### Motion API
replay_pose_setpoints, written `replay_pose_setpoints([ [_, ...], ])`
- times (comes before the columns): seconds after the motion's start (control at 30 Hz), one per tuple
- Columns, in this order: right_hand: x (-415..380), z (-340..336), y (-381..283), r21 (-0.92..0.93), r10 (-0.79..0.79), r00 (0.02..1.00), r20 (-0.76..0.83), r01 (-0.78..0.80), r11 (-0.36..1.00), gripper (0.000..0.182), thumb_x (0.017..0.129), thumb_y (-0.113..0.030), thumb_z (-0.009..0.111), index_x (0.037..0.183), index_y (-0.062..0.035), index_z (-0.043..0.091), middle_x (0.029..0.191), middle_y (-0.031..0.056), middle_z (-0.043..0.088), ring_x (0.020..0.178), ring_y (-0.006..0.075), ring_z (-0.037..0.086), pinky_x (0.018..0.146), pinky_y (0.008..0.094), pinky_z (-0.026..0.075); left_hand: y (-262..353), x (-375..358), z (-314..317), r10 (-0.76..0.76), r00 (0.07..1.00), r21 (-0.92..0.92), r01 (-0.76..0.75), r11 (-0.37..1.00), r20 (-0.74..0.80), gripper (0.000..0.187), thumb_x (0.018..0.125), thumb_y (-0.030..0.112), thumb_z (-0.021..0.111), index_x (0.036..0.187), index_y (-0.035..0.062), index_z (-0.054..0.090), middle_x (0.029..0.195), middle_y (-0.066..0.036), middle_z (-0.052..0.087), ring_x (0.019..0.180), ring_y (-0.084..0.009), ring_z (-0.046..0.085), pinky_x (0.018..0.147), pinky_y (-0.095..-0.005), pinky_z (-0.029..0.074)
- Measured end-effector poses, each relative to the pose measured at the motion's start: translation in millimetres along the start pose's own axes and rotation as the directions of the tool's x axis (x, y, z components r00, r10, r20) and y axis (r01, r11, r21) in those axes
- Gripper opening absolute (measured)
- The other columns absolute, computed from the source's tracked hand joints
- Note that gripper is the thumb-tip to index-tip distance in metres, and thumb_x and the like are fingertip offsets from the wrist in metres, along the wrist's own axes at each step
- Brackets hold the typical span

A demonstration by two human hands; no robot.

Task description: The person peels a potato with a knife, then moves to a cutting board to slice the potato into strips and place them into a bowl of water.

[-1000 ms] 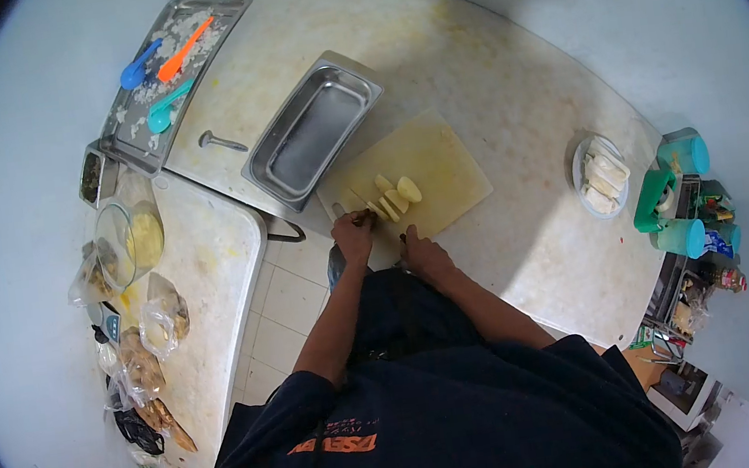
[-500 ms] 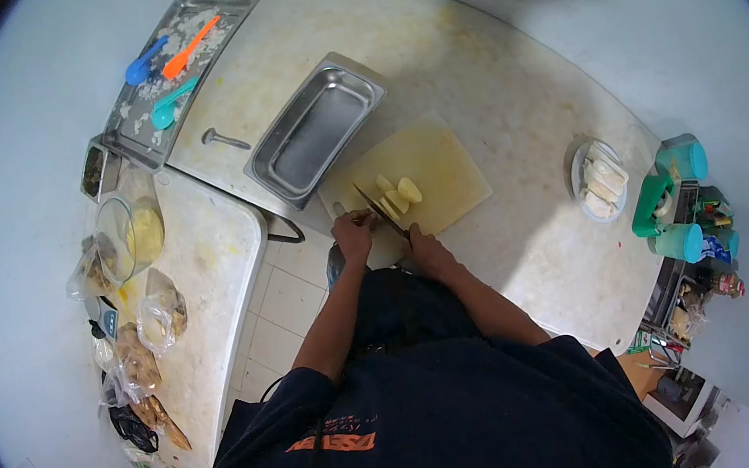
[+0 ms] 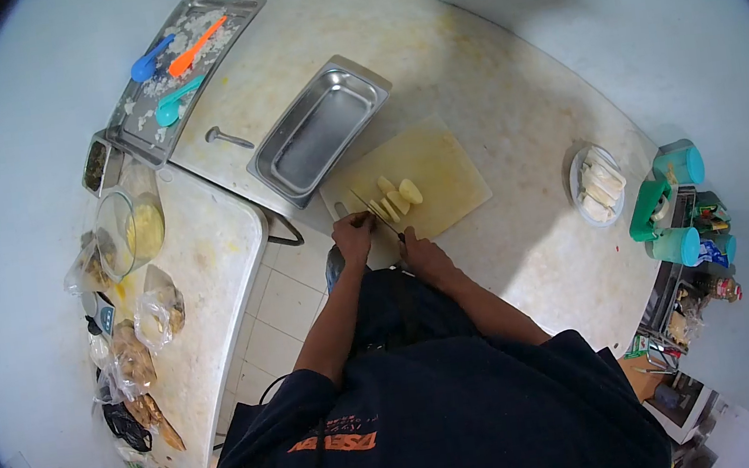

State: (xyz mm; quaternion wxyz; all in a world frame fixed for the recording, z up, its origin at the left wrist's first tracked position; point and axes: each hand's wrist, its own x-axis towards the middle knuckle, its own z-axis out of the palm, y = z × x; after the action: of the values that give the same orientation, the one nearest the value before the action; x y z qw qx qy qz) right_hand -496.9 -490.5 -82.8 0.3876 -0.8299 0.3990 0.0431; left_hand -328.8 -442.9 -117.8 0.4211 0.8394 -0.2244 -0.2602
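Observation:
My right hand is closed round the handle of a knife, its thin blade pointing up and left over the cutting board. Just left of the blade, my left hand has its fingers curled together at the board's near left edge. Whatever those fingers hold is hidden beneath them. Several pale yellow slices, which look like peeled potato, lie on the board right beside the blade. One thicker cut piece rests at their right end.
A deep steel pan stands behind the board. Leftward are a peeler-like metal tool, a tray with coloured spoons, and a glass bowl. A plate of white pieces and teal-lidded jars are on the right.
My right hand has shifted slightly left with the knife, and the blade now lies closer against the slices. One more slice shows beside the blade. My left hand stays nearly in place.

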Motion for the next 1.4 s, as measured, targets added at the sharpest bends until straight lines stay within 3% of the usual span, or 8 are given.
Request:
replay_pose_setpoints([
  [0.37, 2, 10, 3, -0.007, 0.009, 1.000, 0.007, -0.009, 1.000, 0.036, 0.096, -0.030, 0.044, 0.116, -0.0001, 0.037, 0.073, 0.0316, 0.061, 0.068, 0.0504, 0.061, 0.060, 0.0580, 0.049, 7, -3, -4, -0.025, 1.000, -0.010, 0.025, 1.000, 0.016, 0.020, 0.077, 0.015, 0.073, 0.092, 0.0028, 0.075, 0.082, -0.015, 0.072, 0.076, -0.0248, 0.071, 0.074, -0.0331, 0.054],
  [0.6, 10, 15, 1, 0.002, 0.167, 0.981, 0.100, -0.168, 0.986, 0.041, 0.096, -0.032, 0.043, 0.121, 0.0002, 0.037, 0.081, 0.0359, 0.061, 0.077, 0.0522, 0.062, 0.069, 0.0587, 0.049, 7, -4, -3, 0.047, 0.999, 0.134, -0.043, 0.990, -0.026, 0.019, 0.075, 0.014, 0.074, 0.091, 0.0035, 0.075, 0.081, -0.016, 0.071, 0.077, -0.0290, 0.069, 0.077, -0.0368, 0.054],
  [0.7, 9, 8, -5, 0.018, 0.205, 0.969, 0.134, -0.209, 0.978, 0.041, 0.096, -0.031, 0.044, 0.120, 0.0002, 0.037, 0.086, 0.0365, 0.061, 0.083, 0.0524, 0.062, 0.074, 0.0593, 0.049, -1, 2, 1, -0.026, 0.999, 0.033, 0.025, 0.999, 0.032, 0.018, 0.075, 0.012, 0.073, 0.091, 0.0032, 0.075, 0.082, -0.016, 0.071, 0.077, -0.0289, 0.069, 0.078, -0.0367, 0.054],
  [0.8, 12, 6, -4, -0.008, 0.229, 0.958, 0.175, -0.231, 0.973, 0.042, 0.094, -0.032, 0.047, 0.120, -0.0001, 0.037, 0.091, 0.0363, 0.062, 0.088, 0.0524, 0.062, 0.079, 0.0594, 0.048, -15, 4, 5, 0.099, 0.995, 0.108, -0.096, 0.990, -0.021, 0.018, 0.074, 0.011, 0.073, 0.091, 0.0029, 0.075, 0.081, -0.016, 0.071, 0.077, -0.0277, 0.070, 0.076, -0.0358, 0.054],
  [0.97, 21, 11, -2, -0.076, 0.259, 0.941, 0.218, -0.248, 0.966, 0.040, 0.092, -0.030, 0.050, 0.117, -0.0019, 0.037, 0.096, 0.0361, 0.062, 0.092, 0.0520, 0.061, 0.083, 0.0576, 0.047, 0, -2, -3, -0.009, 1.000, 0.063, 0.007, 0.998, 0.022, 0.018, 0.074, 0.008, 0.072, 0.091, 0.0024, 0.075, 0.083, -0.017, 0.072, 0.077, -0.0272, 0.070, 0.076, -0.0349, 0.054],
  [1.1, 17, 11, 0, 0.011, 0.216, 0.963, 0.159, -0.221, 0.975, 0.037, 0.092, -0.028, 0.052, 0.113, -0.0022, 0.037, 0.095, 0.0362, 0.061, 0.092, 0.0520, 0.061, 0.081, 0.0580, 0.047, 3, 2, -2, 0.012, 0.999, 0.062, -0.015, 0.998, 0.034, 0.018, 0.074, 0.007, 0.072, 0.091, 0.0015, 0.074, 0.084, -0.016, 0.072, 0.077, -0.0265, 0.070, 0.076, -0.0345, 0.054],
  [1.2, 15, -1, 2, 0.078, 0.165, 0.973, 0.159, -0.179, 0.981, 0.035, 0.095, -0.030, 0.049, 0.111, -0.0020, 0.038, 0.089, 0.0348, 0.061, 0.085, 0.0518, 0.061, 0.075, 0.0578, 0.048, -10, 8, 6, 0.018, 0.999, -0.058, -0.016, 0.998, 0.044, 0.018, 0.075, 0.010, 0.073, 0.091, 0.0012, 0.074, 0.083, -0.016, 0.072, 0.077, -0.0259, 0.070, 0.076, -0.0342, 0.054],
  [1.4, -3, -18, 10, 0.118, 0.049, 0.999, 0.020, -0.051, 0.992, 0.032, 0.097, -0.031, 0.047, 0.108, -0.0019, 0.038, 0.078, 0.0334, 0.060, 0.076, 0.0516, 0.060, 0.068, 0.0581, 0.047, -4, 4, 3, 0.020, 0.999, 0.004, -0.020, 1.000, 0.029, 0.017, 0.078, 0.009, 0.070, 0.092, 0.0009, 0.074, 0.085, -0.016, 0.072, 0.078, -0.0259, 0.070, 0.077, -0.0347, 0.054],
])
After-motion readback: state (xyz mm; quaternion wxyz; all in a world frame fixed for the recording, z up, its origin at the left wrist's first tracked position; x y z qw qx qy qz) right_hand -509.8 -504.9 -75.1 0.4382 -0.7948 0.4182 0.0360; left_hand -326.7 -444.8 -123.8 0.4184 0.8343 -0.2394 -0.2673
